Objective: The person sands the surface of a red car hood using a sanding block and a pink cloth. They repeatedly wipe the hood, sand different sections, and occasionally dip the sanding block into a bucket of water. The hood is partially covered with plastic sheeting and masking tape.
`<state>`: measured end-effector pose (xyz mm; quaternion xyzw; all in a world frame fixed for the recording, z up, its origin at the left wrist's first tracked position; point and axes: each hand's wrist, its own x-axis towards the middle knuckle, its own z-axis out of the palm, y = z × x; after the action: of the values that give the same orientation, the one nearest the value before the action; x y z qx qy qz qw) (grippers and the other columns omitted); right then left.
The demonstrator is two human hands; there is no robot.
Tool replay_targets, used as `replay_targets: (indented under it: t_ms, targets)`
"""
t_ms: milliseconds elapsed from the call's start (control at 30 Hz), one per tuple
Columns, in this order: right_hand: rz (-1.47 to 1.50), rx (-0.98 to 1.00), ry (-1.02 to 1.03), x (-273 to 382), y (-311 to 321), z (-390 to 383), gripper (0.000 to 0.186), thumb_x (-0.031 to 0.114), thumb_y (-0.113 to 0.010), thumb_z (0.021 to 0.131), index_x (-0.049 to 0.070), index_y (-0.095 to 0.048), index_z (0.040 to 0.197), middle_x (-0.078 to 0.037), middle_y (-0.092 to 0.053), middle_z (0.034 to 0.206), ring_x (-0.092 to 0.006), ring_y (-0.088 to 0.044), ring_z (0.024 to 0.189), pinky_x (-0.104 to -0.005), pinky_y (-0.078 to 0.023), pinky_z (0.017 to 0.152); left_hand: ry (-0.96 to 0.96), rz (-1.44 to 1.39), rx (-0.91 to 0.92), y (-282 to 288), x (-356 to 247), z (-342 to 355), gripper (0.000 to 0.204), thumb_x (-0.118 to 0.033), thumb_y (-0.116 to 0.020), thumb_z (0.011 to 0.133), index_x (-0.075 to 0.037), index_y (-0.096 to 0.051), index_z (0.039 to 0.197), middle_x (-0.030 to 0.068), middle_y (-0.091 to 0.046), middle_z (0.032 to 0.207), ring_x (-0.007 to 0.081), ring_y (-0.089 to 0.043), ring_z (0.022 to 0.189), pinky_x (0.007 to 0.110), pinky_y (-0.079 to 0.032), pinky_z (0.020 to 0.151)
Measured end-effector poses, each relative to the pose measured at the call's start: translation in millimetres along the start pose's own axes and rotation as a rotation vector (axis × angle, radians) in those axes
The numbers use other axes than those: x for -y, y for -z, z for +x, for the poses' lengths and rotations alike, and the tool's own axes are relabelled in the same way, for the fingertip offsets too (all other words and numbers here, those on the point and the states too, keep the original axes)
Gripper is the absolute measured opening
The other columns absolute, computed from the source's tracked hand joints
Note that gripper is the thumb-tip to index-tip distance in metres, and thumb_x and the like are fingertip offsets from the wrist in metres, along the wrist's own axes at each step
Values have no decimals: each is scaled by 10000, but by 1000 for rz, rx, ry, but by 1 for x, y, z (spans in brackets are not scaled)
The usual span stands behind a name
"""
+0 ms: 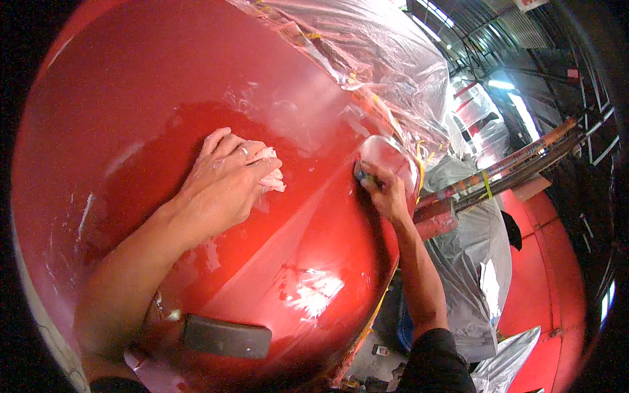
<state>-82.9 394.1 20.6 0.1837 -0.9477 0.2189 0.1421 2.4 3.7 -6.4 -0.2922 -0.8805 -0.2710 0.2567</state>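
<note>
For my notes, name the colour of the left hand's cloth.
The cloth looks pale pinkish white in the head view.

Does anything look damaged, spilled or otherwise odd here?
The red panel looks patchy: glossy, wet-looking red around the left hand, dull pinkish haze farther out, and whitish streaks toward the left. Whether that is damage or residue, I can't tell.
</note>
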Motion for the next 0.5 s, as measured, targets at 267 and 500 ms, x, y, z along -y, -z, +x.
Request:
replay_targets:
  t_ms: [267,500]
  targets:
    - [-79,12,38,29,2,-8,359,78,-711,872,94,-707,1231,-133,-713,1207,-308,-678,1116,-389,-522,980,28,42,21,1,2,-2,358,-191,-668,904,-121,-656,1255,112,-623,1289,316,-543,1217,540,-287,1149]
    - [-101,29,22,26,10,-6,378,101,-713,870,98,-696,1248,-145,-706,1212,-326,-669,1120,-406,-510,994,21,16,21,3,-1,0,352,-182,-669,906,-114,-657,1251,120,-624,1291,323,-542,1218,542,-285,1152]
